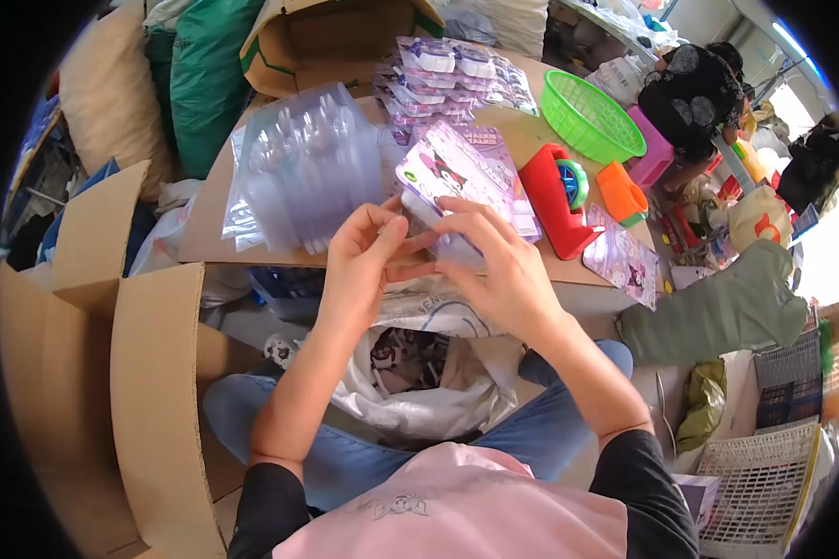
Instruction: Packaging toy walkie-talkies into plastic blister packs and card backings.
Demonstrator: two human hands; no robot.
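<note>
My left hand (368,252) and my right hand (494,265) meet over the table's near edge. Between them is a purple printed card pack (447,172) with a clear plastic part at its lower end, and the fingers of both hands close on that end. Behind the pack lie more purple printed cards (496,149). Nested clear plastic blister shells (303,172) are stacked left of my hands. To the right stands a red tape dispenser (552,200) with a roll in it. Below my hands, an open white sack (457,396) holds small dark and white items (405,361).
Filled purple packs (433,79) are piled at the back beside a green basket (592,116). An orange holder (622,194) and a loose card (620,256) lie at the right. A large open cardboard box (158,401) stands left. Another person (694,98) sits at the far right.
</note>
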